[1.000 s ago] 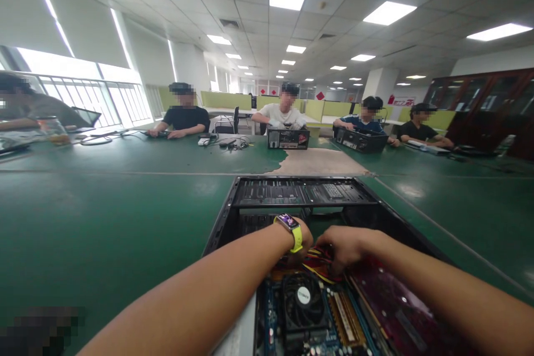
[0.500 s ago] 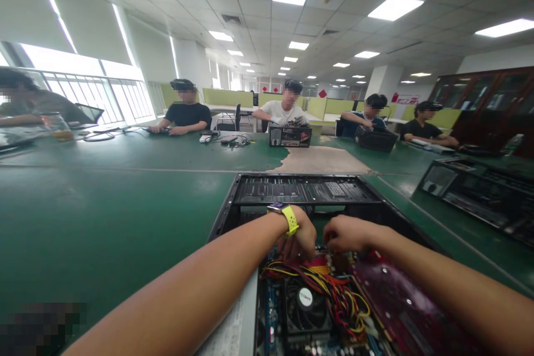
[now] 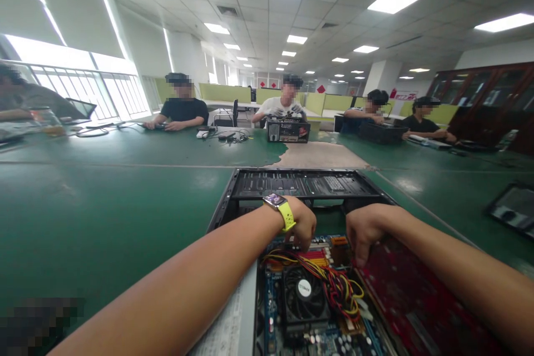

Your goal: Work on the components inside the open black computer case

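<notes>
matte green table carries a black metal pc case lying open, flat red card and round fan inside; tangled red-yellow wires lie loose across the fan, just under both hands. left hand, fingers curled down at the wires, grip hidden so cannot tell; right hand has shifted right since before, fingers bent onto the card's edge.

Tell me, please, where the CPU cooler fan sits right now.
In the head view, the CPU cooler fan sits low at centre inside the open computer case, beneath the coloured cables.
</notes>
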A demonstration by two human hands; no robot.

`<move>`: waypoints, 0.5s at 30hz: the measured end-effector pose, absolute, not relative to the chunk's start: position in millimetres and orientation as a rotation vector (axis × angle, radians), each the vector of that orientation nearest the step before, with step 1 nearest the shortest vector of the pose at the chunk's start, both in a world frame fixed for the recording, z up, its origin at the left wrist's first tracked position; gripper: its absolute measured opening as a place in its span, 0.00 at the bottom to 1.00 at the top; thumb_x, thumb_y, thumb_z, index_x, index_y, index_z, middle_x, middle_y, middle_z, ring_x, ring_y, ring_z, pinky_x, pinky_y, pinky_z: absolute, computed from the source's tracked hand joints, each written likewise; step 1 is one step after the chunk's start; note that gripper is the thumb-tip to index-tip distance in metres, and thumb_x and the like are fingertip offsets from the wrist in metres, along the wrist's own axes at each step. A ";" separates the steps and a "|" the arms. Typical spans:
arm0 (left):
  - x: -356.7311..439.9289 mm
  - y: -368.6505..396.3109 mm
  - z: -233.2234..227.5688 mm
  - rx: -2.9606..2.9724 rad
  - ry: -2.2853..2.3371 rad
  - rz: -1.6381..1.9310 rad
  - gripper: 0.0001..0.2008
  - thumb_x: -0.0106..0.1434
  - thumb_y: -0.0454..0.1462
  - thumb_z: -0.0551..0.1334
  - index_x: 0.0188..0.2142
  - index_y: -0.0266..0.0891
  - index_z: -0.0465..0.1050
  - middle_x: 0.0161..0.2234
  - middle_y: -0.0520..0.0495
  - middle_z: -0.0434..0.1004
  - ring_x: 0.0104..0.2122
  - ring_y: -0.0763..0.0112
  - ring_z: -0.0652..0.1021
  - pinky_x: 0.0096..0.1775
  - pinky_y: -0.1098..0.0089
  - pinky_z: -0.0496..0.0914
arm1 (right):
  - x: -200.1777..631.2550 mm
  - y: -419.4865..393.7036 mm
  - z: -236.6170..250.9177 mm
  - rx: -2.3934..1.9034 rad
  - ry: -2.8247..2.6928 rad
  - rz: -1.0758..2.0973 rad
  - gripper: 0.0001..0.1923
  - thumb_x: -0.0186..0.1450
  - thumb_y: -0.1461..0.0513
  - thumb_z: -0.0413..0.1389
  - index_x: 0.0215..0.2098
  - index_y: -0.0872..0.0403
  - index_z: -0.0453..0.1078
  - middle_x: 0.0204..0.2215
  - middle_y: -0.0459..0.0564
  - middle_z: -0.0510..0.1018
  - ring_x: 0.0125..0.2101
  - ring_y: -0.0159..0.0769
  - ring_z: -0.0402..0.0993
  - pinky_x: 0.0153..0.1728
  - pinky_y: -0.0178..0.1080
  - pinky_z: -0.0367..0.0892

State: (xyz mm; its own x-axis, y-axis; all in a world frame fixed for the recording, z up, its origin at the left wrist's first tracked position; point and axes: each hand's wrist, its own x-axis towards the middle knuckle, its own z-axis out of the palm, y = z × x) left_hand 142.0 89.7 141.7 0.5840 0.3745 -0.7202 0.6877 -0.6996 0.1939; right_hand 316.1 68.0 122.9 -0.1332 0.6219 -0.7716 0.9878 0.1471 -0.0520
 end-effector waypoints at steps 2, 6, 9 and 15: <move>142.2 90.6 139.2 2.414 0.830 -0.913 0.20 0.51 0.31 0.66 0.46 0.31 0.76 0.42 0.37 0.79 0.35 0.58 0.78 0.37 0.63 0.74 | 317.2 65.5 128.2 1.558 1.772 -0.759 0.24 0.44 0.53 0.67 0.39 0.52 0.79 0.29 0.46 0.78 0.26 0.35 0.70 0.26 0.35 0.64; 144.8 94.5 130.6 2.456 0.810 -0.903 0.17 0.49 0.36 0.69 0.38 0.30 0.78 0.38 0.37 0.80 0.33 0.56 0.78 0.38 0.60 0.73 | 312.9 62.9 124.1 1.560 1.757 -0.609 0.26 0.49 0.51 0.65 0.44 0.52 0.77 0.34 0.48 0.79 0.33 0.41 0.74 0.31 0.37 0.67; 148.5 94.3 124.0 2.419 0.790 -0.922 0.14 0.48 0.34 0.69 0.36 0.33 0.79 0.34 0.41 0.80 0.31 0.59 0.78 0.37 0.62 0.74 | 310.9 64.4 114.9 1.554 1.757 -0.472 0.23 0.51 0.51 0.64 0.40 0.58 0.78 0.35 0.55 0.79 0.37 0.48 0.75 0.37 0.43 0.68; 157.9 88.2 109.9 2.294 0.769 -0.979 0.10 0.56 0.35 0.62 0.38 0.32 0.76 0.27 0.47 0.75 0.26 0.64 0.75 0.32 0.65 0.73 | 317.7 70.6 105.0 1.608 1.656 -0.344 0.20 0.45 0.50 0.68 0.25 0.59 0.76 0.32 0.57 0.79 0.40 0.54 0.75 0.41 0.47 0.69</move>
